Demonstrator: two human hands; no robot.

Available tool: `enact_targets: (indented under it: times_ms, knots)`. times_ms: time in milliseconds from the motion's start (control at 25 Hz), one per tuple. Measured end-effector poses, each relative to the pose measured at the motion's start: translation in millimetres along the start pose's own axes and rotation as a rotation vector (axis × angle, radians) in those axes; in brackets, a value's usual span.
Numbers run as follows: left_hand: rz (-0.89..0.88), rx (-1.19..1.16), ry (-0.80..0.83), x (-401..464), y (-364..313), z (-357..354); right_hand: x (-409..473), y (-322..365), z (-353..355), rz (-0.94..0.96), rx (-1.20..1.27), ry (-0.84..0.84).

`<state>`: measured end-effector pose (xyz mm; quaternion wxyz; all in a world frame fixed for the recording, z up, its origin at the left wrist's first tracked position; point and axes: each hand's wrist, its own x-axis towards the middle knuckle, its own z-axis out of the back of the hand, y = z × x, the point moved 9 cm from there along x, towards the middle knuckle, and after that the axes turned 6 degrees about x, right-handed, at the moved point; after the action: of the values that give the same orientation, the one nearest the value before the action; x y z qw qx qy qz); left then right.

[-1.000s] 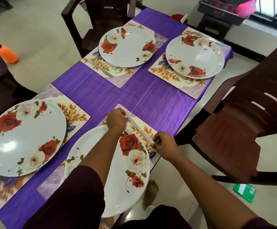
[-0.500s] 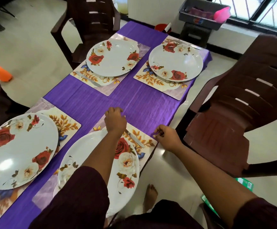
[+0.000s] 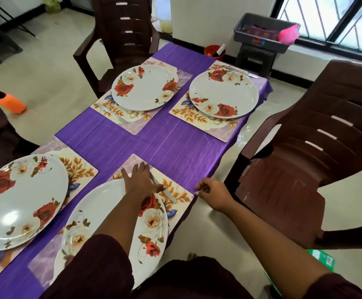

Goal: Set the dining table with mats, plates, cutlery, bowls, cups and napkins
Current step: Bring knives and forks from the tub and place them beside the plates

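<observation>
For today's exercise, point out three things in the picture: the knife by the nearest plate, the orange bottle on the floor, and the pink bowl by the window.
knife (image 3: 168,194), head view, on its blade.
orange bottle (image 3: 11,104), head view, on its body.
pink bowl (image 3: 289,35), head view, on its side wall.

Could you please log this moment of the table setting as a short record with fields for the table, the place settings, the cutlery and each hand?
table: purple cloth, four floral mats
plates: four rose-patterned; nearest plate lies under the left arm
cutlery: knife on the near mat right of the plate; one knife on each far mat
left hand: fingers spread, resting on the near mat over the knife
right hand: loosely curled at the mat's right corner, at the table edge
not yet set: bowls, cups, napkins
</observation>
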<state>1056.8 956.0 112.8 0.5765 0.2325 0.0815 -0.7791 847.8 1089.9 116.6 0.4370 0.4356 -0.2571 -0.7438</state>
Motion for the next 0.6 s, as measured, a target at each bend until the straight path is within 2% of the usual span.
enact_targets:
  times_ms: [240,600]
  knots:
    - [0.040,-0.046,-0.028,-1.4,-4.7,3.6,-4.4,-6.9,6.0,-0.027,0.083,-0.021]
    - [0.090,-0.075,-0.048,-4.1,-1.8,10.4,-7.4,-21.4,15.7,-0.059,0.076,-0.064]
